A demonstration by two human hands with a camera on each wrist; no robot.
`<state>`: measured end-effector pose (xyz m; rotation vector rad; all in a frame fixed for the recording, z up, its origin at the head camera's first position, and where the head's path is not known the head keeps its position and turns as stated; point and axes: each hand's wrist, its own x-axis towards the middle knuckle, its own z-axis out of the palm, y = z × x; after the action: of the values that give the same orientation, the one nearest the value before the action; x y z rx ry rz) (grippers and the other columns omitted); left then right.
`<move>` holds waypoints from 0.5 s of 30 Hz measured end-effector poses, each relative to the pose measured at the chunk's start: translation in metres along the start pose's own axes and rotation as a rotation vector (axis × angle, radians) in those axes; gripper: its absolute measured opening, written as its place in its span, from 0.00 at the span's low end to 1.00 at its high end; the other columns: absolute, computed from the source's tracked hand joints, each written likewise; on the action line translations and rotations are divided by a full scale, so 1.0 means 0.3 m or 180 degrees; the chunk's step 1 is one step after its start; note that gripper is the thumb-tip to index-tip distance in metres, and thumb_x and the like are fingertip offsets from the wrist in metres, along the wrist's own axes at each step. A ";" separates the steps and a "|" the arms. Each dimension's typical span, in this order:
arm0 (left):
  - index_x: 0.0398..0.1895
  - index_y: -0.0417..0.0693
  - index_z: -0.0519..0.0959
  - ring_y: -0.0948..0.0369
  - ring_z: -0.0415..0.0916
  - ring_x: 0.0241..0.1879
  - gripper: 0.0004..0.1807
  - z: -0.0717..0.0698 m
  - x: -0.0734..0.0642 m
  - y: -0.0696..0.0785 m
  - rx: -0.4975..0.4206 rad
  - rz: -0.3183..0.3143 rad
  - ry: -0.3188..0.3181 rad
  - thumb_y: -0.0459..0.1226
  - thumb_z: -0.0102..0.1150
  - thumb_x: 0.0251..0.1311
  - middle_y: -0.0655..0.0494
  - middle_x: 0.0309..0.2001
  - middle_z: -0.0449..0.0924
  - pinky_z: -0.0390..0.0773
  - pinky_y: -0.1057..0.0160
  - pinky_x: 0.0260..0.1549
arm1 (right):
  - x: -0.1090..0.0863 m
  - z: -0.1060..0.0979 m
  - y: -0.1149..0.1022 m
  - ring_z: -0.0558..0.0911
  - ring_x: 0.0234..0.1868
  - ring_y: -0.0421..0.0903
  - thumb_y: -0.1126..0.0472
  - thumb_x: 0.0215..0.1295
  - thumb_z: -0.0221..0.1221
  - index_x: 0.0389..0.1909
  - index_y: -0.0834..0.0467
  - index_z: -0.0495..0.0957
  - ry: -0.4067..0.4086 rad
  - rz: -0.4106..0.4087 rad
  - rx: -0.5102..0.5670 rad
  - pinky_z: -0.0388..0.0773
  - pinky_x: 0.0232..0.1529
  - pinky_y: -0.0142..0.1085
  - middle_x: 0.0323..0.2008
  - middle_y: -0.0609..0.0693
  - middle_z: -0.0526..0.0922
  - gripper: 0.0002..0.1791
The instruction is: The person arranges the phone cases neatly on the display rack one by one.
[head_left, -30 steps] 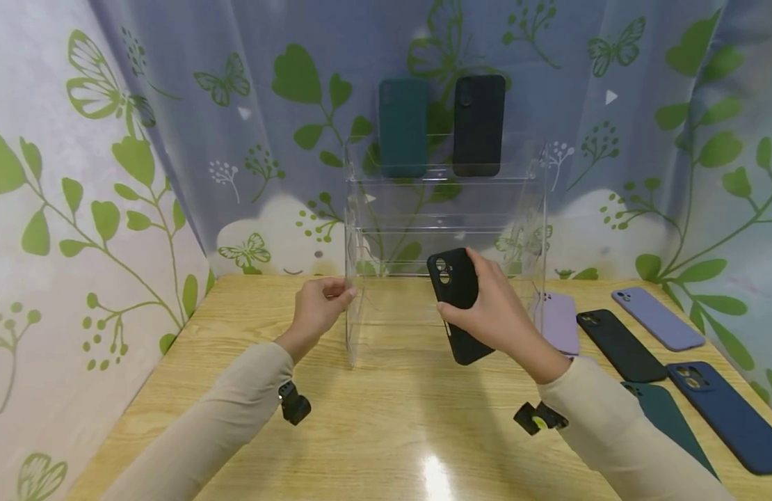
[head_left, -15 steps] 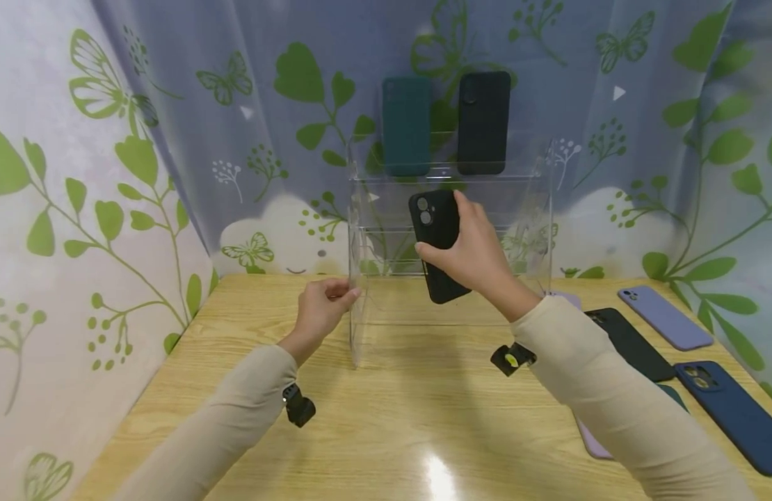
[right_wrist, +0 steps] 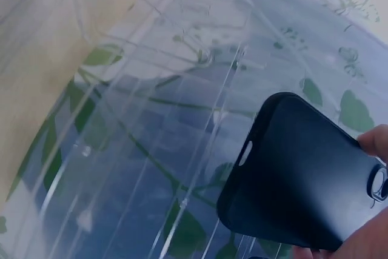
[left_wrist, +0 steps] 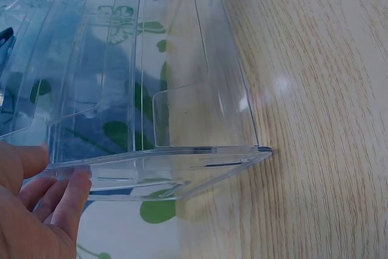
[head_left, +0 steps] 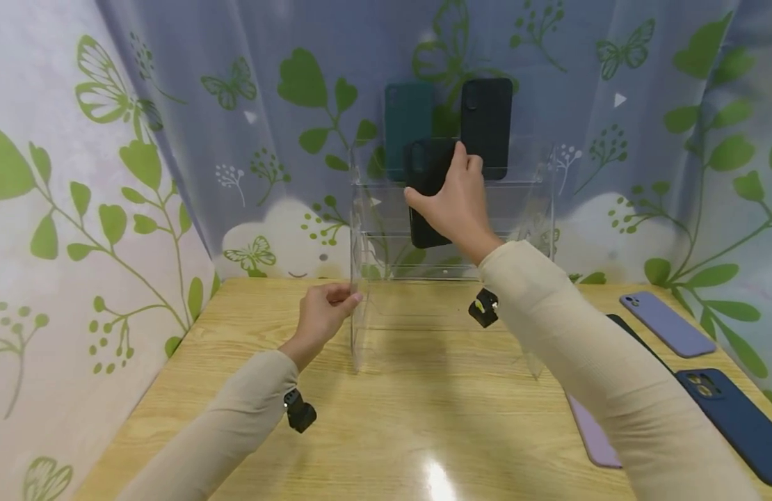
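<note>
A black phone case [head_left: 432, 161] is gripped by its edges in my right hand [head_left: 456, 207], thumb on the near side and fingers on the other. In the right wrist view, the case [right_wrist: 291, 168] is tilted over the tiers of a clear acrylic display stand [left_wrist: 145, 101]; whether it touches a tier I cannot tell. My left hand [head_left: 322, 314] pinches the stand's left side panel [head_left: 357, 341] between thumb and fingers. On the stand's top tier, a teal phone case [head_left: 406, 111] and another black phone case [head_left: 486, 125] stand side by side.
To the right on the wooden table [head_left: 386, 424] lie a lavender case [head_left: 668, 323], a navy case [head_left: 733, 421] and a pink-purple case [head_left: 592, 431]. The right sleeve partly covers a dark case. A patterned curtain [head_left: 173, 174] hangs close behind the stand.
My right hand has lifted the black phone case up and slightly left, from the stand's lower part to just below the top tier. The left hand has stayed on the side panel.
</note>
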<state>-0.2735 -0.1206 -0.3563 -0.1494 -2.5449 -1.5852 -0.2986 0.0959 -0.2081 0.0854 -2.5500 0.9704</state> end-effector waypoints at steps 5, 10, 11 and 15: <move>0.50 0.36 0.81 0.51 0.83 0.42 0.18 -0.005 -0.005 0.000 -0.0002 -0.0016 -0.0023 0.38 0.64 0.61 0.42 0.44 0.84 0.84 0.59 0.39 | 0.039 0.024 -0.026 0.55 0.70 0.59 0.42 0.59 0.61 0.76 0.59 0.38 0.0274 0.0005 0.0061 0.59 0.69 0.49 0.71 0.61 0.49 0.55; 0.51 0.35 0.80 0.50 0.83 0.42 0.18 -0.008 -0.005 0.002 -0.0047 -0.0040 -0.0036 0.37 0.64 0.61 0.41 0.45 0.83 0.84 0.60 0.39 | 0.069 0.051 -0.042 0.53 0.70 0.57 0.44 0.60 0.62 0.75 0.60 0.38 0.0601 -0.0116 0.0187 0.53 0.72 0.46 0.70 0.60 0.50 0.55; 0.51 0.35 0.80 0.50 0.83 0.42 0.18 -0.008 -0.004 0.002 -0.0057 -0.0042 -0.0024 0.37 0.64 0.61 0.41 0.44 0.83 0.84 0.60 0.39 | 0.074 0.057 -0.044 0.54 0.70 0.57 0.44 0.60 0.62 0.75 0.60 0.38 0.0657 -0.0140 0.0212 0.52 0.72 0.45 0.70 0.60 0.50 0.55; 0.49 0.34 0.81 0.50 0.83 0.42 0.17 -0.002 0.002 0.005 -0.0066 -0.0025 -0.0018 0.37 0.64 0.60 0.40 0.44 0.83 0.84 0.61 0.38 | 0.086 0.084 -0.046 0.55 0.70 0.57 0.44 0.60 0.62 0.75 0.60 0.37 0.0820 -0.0187 0.0330 0.54 0.72 0.45 0.69 0.59 0.51 0.55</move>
<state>-0.2738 -0.1205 -0.3545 -0.1467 -2.5370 -1.6166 -0.3285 0.0715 -0.2064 0.0601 -2.2514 1.0200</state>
